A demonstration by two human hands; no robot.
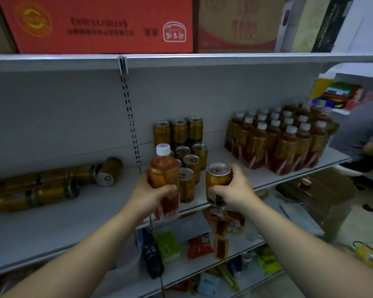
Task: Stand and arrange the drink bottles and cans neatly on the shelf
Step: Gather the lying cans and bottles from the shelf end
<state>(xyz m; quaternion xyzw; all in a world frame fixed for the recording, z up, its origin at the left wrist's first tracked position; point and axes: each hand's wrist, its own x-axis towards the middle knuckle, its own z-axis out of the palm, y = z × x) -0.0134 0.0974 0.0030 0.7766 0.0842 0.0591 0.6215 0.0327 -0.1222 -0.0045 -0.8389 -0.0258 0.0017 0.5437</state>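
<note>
Amber tea in a clear plastic bottle (164,168) with a white screw cap, upright, gripped round its middle by the left hand (153,195) and held at the front edge of the pale grey metal shelf (73,222), base hanging below the board and so not set down. Just beside it, wrapped by the thumb and fingers of the right hand (235,191): a ribbed gold metal can (218,179) with a pull-tab lid, also upright, at the shelf's front lip and seemingly not resting on it. Done, judging by the layout: a tight block of white-capped tea bottles (284,143) standing in rows at the right end, and a smaller cluster of gold cans (187,136) standing in the middle, stepping from the back wall toward the front. Left to do: place both held items, the can probably at the front of the cluster, the bottle likely with its block; then stand up the gold cans lying on their sides (52,187) at the left, several, exact count hard to tell. Looks somewhat past halfway. Both bare forearms stretched forward and angled inward, hands near each other, either side of the cluster's front can.
</note>
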